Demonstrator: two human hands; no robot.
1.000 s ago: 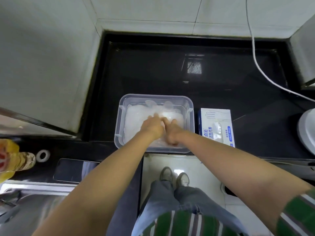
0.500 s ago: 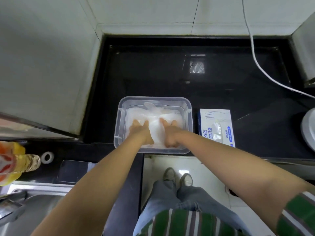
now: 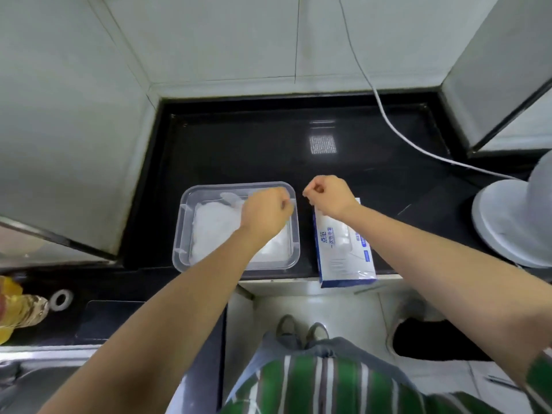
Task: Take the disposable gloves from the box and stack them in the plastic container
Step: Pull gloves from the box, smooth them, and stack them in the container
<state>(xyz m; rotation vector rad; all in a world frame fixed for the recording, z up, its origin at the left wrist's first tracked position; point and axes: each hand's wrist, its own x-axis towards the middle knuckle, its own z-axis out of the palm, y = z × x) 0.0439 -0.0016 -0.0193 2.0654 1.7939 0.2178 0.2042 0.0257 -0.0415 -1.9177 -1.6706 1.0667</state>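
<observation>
A clear plastic container [image 3: 182, 234] sits on the black counter [image 3: 239, 150] with a stack of translucent disposable gloves [image 3: 215, 225] inside. My left hand [image 3: 265, 210] hovers over the container's far right corner with its fingers curled, and I see nothing in it. To the right lies the white and blue glove box [image 3: 343, 252], its near end at the counter's front edge. Above the box's far end, my right hand [image 3: 327, 195] is also curled with nothing visible in it.
A white cable [image 3: 388, 121] runs down the wall onto the counter toward a round white appliance base [image 3: 507, 222] at the right. At the left are an oil bottle [image 3: 18, 306], a tape roll [image 3: 61, 299], a dark phone [image 3: 110, 321] and a steel sink [image 3: 30, 380].
Both hands have lifted off the glove stack they were pressing flat. The right hand moved right, over the glove box, and the left moved to the container's right side. Both have curled.
</observation>
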